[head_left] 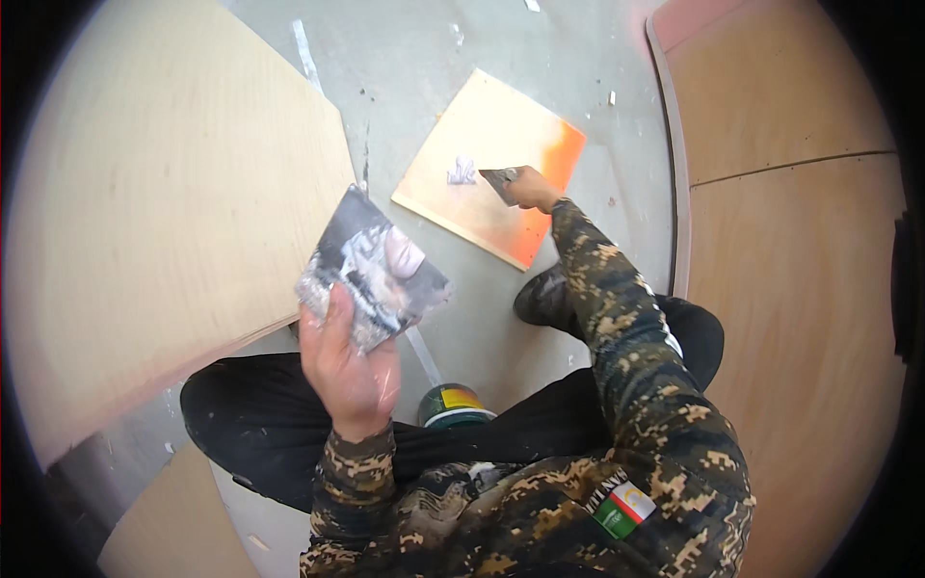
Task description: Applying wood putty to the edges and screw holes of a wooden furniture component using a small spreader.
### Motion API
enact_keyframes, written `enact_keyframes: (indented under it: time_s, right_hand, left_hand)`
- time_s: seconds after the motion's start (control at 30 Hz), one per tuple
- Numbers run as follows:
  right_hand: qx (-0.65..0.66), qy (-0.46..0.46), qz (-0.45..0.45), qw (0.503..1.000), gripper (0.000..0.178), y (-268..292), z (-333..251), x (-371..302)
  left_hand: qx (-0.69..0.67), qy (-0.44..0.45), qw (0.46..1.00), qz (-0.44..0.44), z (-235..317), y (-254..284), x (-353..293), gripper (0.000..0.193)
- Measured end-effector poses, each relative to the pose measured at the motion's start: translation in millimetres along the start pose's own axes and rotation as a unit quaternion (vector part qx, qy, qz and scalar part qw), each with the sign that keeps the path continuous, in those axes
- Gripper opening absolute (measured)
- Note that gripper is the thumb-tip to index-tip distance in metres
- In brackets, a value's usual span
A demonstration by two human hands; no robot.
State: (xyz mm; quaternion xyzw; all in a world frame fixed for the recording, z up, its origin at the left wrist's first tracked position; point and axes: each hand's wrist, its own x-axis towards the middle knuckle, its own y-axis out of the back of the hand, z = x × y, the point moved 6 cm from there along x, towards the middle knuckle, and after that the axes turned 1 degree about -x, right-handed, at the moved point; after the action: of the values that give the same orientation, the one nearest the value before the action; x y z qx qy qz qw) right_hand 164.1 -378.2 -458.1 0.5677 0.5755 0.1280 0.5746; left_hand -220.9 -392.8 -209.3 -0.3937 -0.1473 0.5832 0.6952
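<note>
My left hand (pixel 355 380) grips a dark, flat metal plate (pixel 337 229) from below, its thumb over the near edge. Whitish putty (pixel 371 265) is smeared across the middle of the plate, with a paler pinkish lump near its right side. Farther out, my right hand (pixel 533 189) is closed around a putty knife (pixel 500 181), its blade pointing left over a light wooden board (pixel 487 116). A small patch of pale putty (pixel 462 171) lies on that board, just left of the blade. Orange paint colours the board's right edge.
A large pale plywood panel (pixel 173 193) fills the left side. On the right stands a brown wooden panel (pixel 790 260) with a curved edge. A green bucket (pixel 456 407) with a yellow label sits between my legs. Tape strips (pixel 306 53) and small scraps lie on the grey floor.
</note>
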Motion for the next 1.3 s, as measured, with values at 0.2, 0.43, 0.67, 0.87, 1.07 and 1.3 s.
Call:
enact_keyframes:
  time_s: [0.2, 0.43, 0.67, 0.87, 1.07, 1.3]
  right_hand:
    - [0.513, 0.114, -0.036, 0.85, 0.041, 96, -99, -99]
    - [0.429, 0.295, 0.025, 0.853, 0.049, 147, -202, -248]
    - [0.324, 0.429, 0.149, 0.83, 0.06, 129, -239, -282]
    - [0.053, 0.514, 0.315, 0.797, 0.074, 112, -240, -284]
    - [-0.11, 0.461, 0.337, 0.813, 0.069, 132, -223, -284]
    - [-0.094, 0.423, 0.353, 0.829, 0.053, 142, -235, -308]
  left_hand:
    - [-0.156, 0.084, 0.984, -0.025, -37, 21, 27, 0.035]
    - [-0.2, 0.155, 0.965, -0.067, -45, 15, 30, 0.034]
    - [-0.15, 0.114, 0.976, -0.105, -33, 9, 29, 0.036]
    - [-0.127, 0.032, 0.987, -0.097, -30, 6, 22, 0.035]
    - [-0.137, -0.036, 0.986, -0.084, -26, 5, 20, 0.036]
    - [0.007, -0.167, 0.984, -0.053, -20, 14, 31, 0.032]
